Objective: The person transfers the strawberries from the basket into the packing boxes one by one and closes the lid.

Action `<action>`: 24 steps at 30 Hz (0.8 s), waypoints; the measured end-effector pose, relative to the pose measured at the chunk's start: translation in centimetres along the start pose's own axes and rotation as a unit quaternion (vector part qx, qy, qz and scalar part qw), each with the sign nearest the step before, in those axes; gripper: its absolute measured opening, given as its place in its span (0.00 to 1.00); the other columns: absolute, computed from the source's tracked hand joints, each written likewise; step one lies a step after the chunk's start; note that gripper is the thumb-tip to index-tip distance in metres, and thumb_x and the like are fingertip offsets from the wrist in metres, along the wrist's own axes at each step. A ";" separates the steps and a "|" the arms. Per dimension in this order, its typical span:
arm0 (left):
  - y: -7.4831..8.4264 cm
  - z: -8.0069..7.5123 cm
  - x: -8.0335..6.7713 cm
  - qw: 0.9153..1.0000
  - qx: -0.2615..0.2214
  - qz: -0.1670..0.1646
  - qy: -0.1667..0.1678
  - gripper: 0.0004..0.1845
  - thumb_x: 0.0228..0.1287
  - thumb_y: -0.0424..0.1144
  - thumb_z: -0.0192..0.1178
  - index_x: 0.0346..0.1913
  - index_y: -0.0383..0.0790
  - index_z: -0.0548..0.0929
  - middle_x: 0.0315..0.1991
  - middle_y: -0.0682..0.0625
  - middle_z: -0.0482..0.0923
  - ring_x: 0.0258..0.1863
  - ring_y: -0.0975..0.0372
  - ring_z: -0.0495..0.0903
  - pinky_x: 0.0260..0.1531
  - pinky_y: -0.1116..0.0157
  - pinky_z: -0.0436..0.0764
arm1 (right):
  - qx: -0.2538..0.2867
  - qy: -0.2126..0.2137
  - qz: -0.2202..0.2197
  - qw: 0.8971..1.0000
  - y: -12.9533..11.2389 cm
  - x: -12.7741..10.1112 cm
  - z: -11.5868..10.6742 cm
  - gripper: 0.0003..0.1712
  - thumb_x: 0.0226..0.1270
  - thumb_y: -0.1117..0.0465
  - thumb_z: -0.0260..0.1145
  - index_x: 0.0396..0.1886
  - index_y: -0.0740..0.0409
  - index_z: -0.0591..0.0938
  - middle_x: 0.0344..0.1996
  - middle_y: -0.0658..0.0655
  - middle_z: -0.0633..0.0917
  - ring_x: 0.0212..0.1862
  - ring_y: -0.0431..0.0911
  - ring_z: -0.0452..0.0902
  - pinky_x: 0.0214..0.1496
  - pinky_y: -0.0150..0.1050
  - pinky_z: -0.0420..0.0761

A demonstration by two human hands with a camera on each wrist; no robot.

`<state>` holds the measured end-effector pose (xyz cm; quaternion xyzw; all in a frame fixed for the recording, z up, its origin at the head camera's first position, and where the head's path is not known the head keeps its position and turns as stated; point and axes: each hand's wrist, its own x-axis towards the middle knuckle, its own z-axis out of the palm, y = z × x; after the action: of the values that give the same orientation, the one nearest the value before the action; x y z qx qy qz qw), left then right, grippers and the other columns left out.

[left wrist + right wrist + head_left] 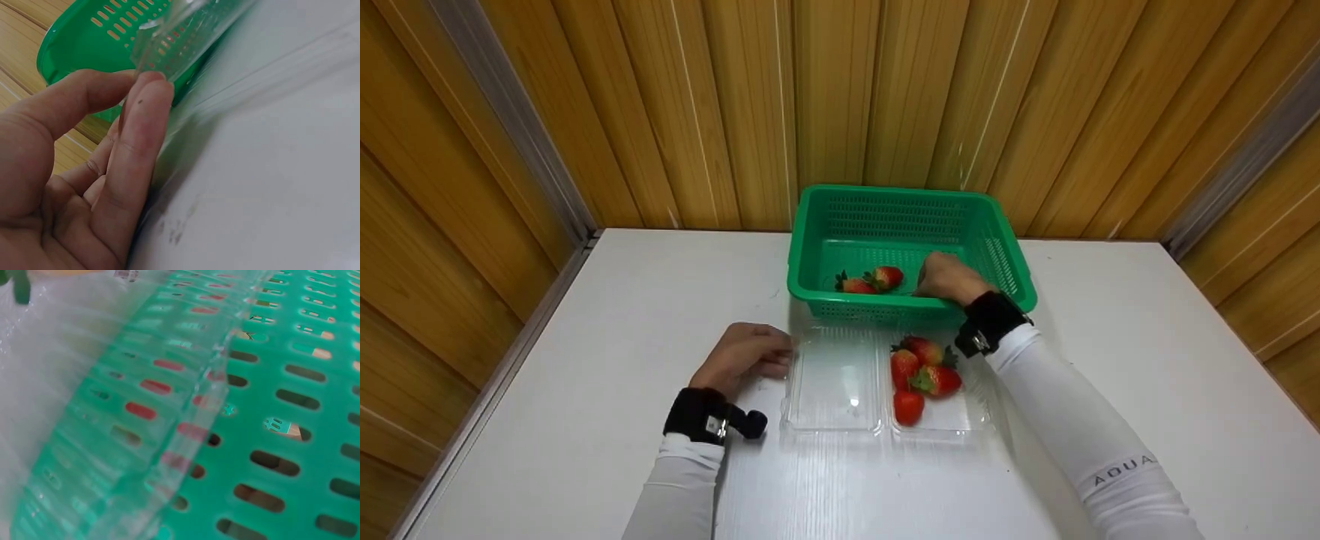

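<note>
A clear plastic clamshell box (840,382) lies opened flat on the table, with several strawberries (936,381) in its right half. My left hand (744,351) pinches the left half's edge between thumb and fingers; the left wrist view shows the fingertips (149,107) on the clear plastic (185,39). Behind the box stands a green basket (911,301). Two strawberries (887,277) show inside it, on its left. My right hand (949,279) reaches over the front rim into the basket, fingers bent down. Its fingertips are hidden, so what they hold cannot be seen.
The white table (547,360) spreads to both sides of the box. Wood-patterned panels (840,97) rise right behind the basket. In the right wrist view, the box's clear ribbed side (152,439) stands close against the basket's slotted wall (270,455), with red showing through the slots.
</note>
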<state>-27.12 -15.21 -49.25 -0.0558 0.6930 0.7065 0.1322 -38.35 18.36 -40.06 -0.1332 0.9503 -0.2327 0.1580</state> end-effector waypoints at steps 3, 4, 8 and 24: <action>0.0 0.0 0.0 1.000 -0.002 -0.002 0.001 0.09 0.64 0.32 0.72 0.43 0.28 0.88 0.34 0.41 0.86 0.28 0.60 0.87 0.35 0.64 0.91 | -0.001 0.002 -0.003 1.000 0.0 0.0 0.0 0.23 0.63 0.68 0.71 0.13 0.50 0.72 0.15 0.46 0.65 0.19 0.39 0.58 0.20 0.32 0.57; 0.0 0.0 0.0 1.000 -0.005 -0.002 0.002 0.09 0.64 0.31 0.72 0.43 0.27 0.88 0.34 0.41 0.86 0.28 0.60 0.87 0.34 0.64 0.91 | -0.001 0.003 -0.004 1.000 0.0 0.1 0.0 0.23 0.63 0.68 0.71 0.13 0.50 0.71 0.15 0.46 0.65 0.19 0.39 0.58 0.20 0.32 0.57; 0.1 0.0 0.0 1.000 -0.009 -0.001 -0.001 0.09 0.64 0.31 0.71 0.43 0.27 0.88 0.34 0.40 0.86 0.27 0.60 0.87 0.34 0.64 0.91 | -0.004 0.006 -0.015 1.000 0.1 0.1 0.0 0.19 0.63 0.68 0.72 0.15 0.52 0.76 0.17 0.47 0.69 0.21 0.40 0.61 0.21 0.32 0.59; 0.2 0.0 -0.1 1.000 0.004 0.000 -0.002 0.10 0.64 0.33 0.72 0.42 0.28 0.88 0.30 0.43 0.86 0.26 0.60 0.87 0.34 0.65 0.90 | -0.005 0.006 -0.027 1.000 0.2 -0.1 0.1 0.25 0.63 0.68 0.73 0.11 0.49 0.71 0.14 0.46 0.65 0.18 0.38 0.56 0.20 0.32 0.55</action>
<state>-27.06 -15.23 -49.05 -0.0537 0.6952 0.7041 0.1340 -38.28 18.55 -40.19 -0.1583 0.9486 -0.2326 0.1449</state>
